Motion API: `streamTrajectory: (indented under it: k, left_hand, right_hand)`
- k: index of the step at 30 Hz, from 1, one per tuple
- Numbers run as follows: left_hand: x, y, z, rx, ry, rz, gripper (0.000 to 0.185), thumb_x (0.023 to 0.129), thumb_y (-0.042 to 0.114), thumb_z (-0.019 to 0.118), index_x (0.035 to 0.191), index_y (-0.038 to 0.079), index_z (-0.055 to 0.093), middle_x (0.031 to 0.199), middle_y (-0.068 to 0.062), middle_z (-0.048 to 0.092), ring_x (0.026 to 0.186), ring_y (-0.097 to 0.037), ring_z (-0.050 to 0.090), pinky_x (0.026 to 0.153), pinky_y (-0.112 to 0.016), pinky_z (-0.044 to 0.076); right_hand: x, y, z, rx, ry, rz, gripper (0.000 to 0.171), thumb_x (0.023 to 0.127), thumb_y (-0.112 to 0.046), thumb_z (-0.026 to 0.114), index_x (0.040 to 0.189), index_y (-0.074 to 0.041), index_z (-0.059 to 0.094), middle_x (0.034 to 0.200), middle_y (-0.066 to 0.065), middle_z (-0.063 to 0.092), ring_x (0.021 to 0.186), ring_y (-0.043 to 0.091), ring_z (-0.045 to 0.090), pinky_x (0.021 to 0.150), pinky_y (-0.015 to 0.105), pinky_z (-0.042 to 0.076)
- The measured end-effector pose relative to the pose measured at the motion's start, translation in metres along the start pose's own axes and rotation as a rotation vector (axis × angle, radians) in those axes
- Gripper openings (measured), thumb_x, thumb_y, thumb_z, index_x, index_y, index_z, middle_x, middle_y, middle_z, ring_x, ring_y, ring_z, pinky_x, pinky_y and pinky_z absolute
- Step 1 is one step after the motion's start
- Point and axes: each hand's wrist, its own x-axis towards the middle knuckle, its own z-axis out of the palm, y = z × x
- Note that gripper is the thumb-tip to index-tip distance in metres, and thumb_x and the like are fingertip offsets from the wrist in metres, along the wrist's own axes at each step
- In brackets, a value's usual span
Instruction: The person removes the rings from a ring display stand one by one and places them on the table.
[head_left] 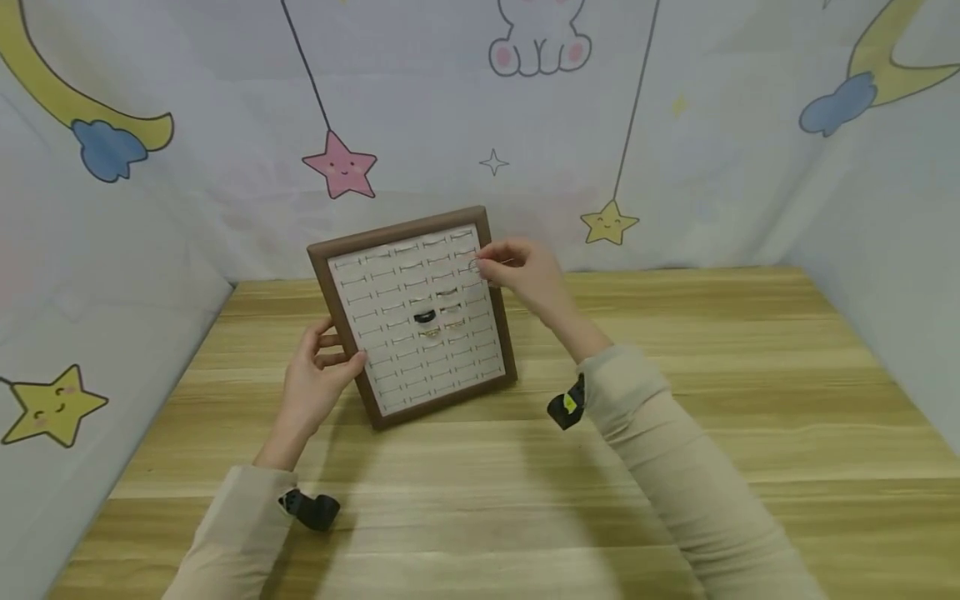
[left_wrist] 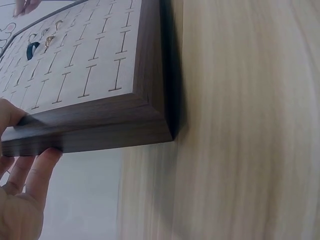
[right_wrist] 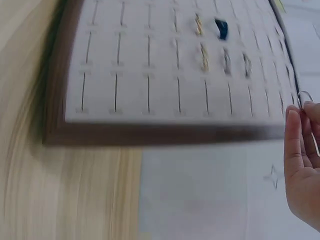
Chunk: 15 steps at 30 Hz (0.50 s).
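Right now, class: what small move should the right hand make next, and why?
Probably ease the thin ring pinched by the right hand down into a free slot near the ring tray's upper right edge; the left hand already steadies the tilted tray.

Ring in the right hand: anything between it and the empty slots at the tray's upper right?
Nothing visible. The right hand pinches the ring right over the ring tray, whose slots there look empty; the other rings sit mid-tray.

Bright, even light; blurred wrist views.
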Motion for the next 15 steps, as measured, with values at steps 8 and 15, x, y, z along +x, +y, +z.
streamTrajectory:
  k: [8,15]
  left_hand:
    - [-0.001,0.003,0.000,0.009,0.018,-0.012,0.069,0.091,0.020,0.064,0.150,0.015,0.027,0.131,-0.015,0.047,0.112,-0.029,0.054,0.071,-0.012,0.048]
    - [-0.001,0.003,0.001,0.024,0.014,-0.007,0.071,0.092,0.022,0.063,0.151,0.014,0.024,0.132,-0.016,0.047,0.113,-0.030,0.054,0.071,-0.011,0.048]
  right_hand:
    - [0.001,0.036,-0.067,0.147,0.139,0.219,0.015,0.094,-0.015,0.061,0.105,-0.005,0.061,0.088,-0.011,0.061,0.081,0.002,0.061,0.077,0.015,0.054]
    - [-0.018,0.076,-0.111,0.035,0.192,0.346,0.032,0.096,-0.014,0.056,0.122,0.005,0.054,0.083,-0.013,0.056,0.074,-0.003,0.058,0.073,0.010,0.051]
